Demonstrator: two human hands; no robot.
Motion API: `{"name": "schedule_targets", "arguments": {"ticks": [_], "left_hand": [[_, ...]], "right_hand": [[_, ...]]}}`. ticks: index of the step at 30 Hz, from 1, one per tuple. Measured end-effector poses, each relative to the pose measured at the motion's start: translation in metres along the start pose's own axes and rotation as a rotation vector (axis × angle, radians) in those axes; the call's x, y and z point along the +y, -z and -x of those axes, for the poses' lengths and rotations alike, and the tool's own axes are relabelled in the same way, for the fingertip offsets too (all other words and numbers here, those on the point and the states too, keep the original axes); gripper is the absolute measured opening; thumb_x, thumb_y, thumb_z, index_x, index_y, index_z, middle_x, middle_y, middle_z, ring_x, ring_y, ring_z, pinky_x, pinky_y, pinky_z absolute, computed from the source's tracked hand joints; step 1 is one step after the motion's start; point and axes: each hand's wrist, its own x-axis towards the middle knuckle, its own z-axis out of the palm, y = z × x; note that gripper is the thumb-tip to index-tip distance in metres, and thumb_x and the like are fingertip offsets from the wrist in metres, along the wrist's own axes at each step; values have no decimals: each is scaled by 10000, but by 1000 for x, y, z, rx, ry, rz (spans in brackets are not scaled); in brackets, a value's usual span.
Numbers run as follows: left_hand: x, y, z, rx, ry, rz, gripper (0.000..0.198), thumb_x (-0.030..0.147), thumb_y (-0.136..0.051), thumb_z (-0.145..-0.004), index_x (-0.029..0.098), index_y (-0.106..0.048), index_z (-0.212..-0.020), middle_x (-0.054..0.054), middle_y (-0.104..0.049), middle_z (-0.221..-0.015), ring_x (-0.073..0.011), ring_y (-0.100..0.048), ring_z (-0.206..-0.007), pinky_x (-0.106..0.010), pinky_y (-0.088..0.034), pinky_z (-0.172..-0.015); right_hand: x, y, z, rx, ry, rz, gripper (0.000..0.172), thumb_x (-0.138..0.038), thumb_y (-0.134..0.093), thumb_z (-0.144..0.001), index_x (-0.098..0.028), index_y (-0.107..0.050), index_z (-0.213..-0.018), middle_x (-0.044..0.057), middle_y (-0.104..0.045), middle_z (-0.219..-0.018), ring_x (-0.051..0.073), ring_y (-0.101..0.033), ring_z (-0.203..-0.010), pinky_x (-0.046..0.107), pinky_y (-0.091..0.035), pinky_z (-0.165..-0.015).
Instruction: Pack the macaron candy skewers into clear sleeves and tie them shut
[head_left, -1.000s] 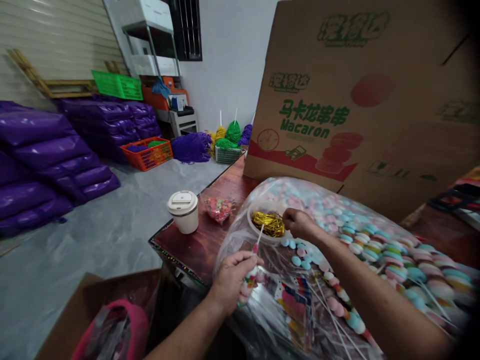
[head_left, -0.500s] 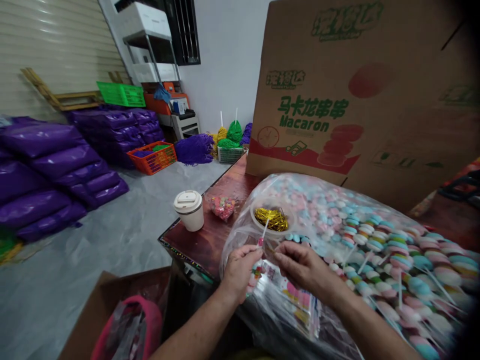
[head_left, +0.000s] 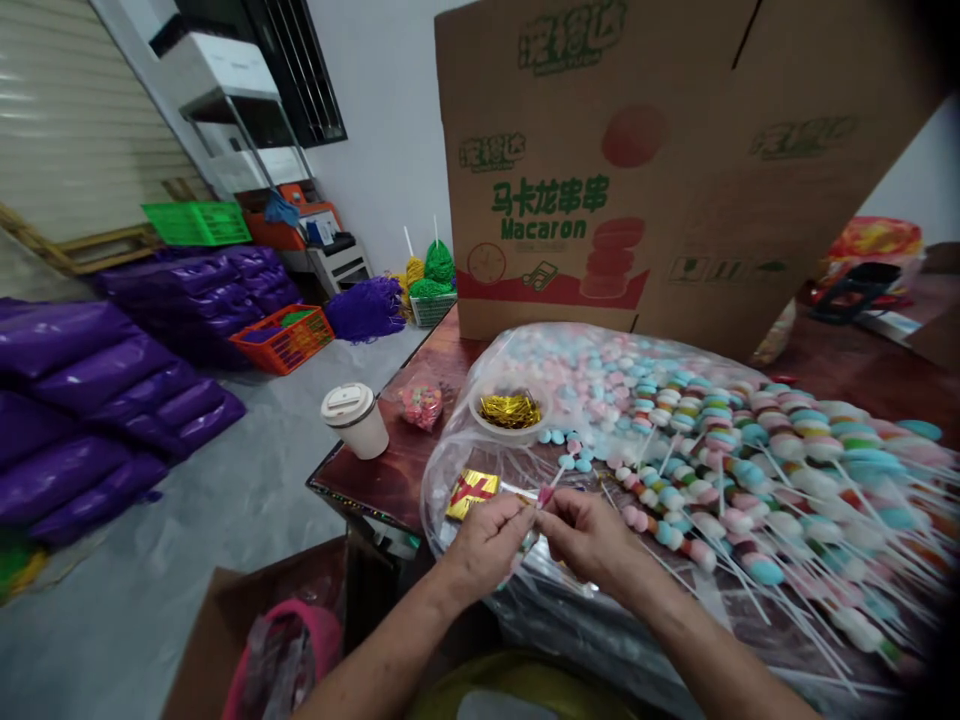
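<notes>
Wrapped candy stick (head_left: 546,494) is held between both hands over the near edge of the table (head_left: 341,475), pink neck at the fingertips, white stick tilted up and away. Left hand (head_left: 487,540): thumb and index together, clamped on the wrapper just below the neck. Right hand (head_left: 589,530): thumb and index pinched at the pink neck, touching or nearly touching the left fingertips; can't tell which. Candy body mostly hidden by the hands.

Gold packet (head_left: 471,493) lies just beyond the left hand, on clear plastic sheeting (head_left: 444,455). Past it, white bowl (head_left: 475,408) of gold metallic strips (head_left: 510,410). Loose blue and pink marshmallows (head_left: 574,461) just beside the bowl; marshmallow skewers (head_left: 697,485) piled right of the hands, sticks pointing mostly toward the wearer.

Left of bowl: clear bag of small candies (head_left: 422,403), then lidded white cup (head_left: 358,420) near the table edge. Big "Macaron" carton (head_left: 555,130) stands behind. Floor, far left: stacked purple bags (head_left: 82,390), orange basket (head_left: 285,340).
</notes>
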Motion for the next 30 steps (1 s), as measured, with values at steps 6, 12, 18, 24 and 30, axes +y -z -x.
{"name": "schedule_targets", "arguments": {"ticks": [6, 12, 18, 24, 30], "left_hand": [[-13, -12, 4, -77, 217, 431, 351, 445, -628, -683, 113, -552, -598, 32, -462, -466, -50, -362, -340, -195, -250, -367], [-16, -21, 9, -459, 519, 880, 330, 208, -813, -414, 67, -611, -634, -23, -589, -541, -108, -551, -466, -235, -433, -512], [-2, -36, 3, -223, 444, 885, 577, 143, -776, -522, 183, -527, -1041, 12, -612, -679, -92, -562, -526, -199, -406, -528], [-3, -52, 2, 226, 331, 545, 565, 354, -766, -586, 202, -474, -1045, 21, -597, -734, -95, -566, -623, -198, -419, -603], [39, -10, 0, -157, 301, 799, 691, 741, -310, -722, 201, -537, -1088, -46, -643, -697, -208, -615, -645, -336, -462, -602]], "right_hand": [[-3, 9, 25, 144, 276, 301, 204, -352, -484, -802, -174, -572, -756, -5, -543, -561, 115, -471, -503, 218, -339, -473], [-18, 37, 57, -282, 546, 311, 272, -288, -395, -898, -204, -646, -836, 5, -615, -666, 103, -524, -579, 197, -396, -574], [9, 24, 54, 147, 504, 324, 282, -301, -451, -872, -172, -507, -628, -30, -494, -548, 77, -441, -491, 177, -345, -472], [13, 22, 53, 588, 777, 922, 234, -85, -345, -848, -162, -523, -716, 30, -514, -577, 142, -434, -529, 268, -298, -509], [3, 19, 60, 462, 888, 895, 231, -150, -353, -842, -195, -494, -665, 7, -492, -542, 143, -374, -486, 293, -228, -484]]}}
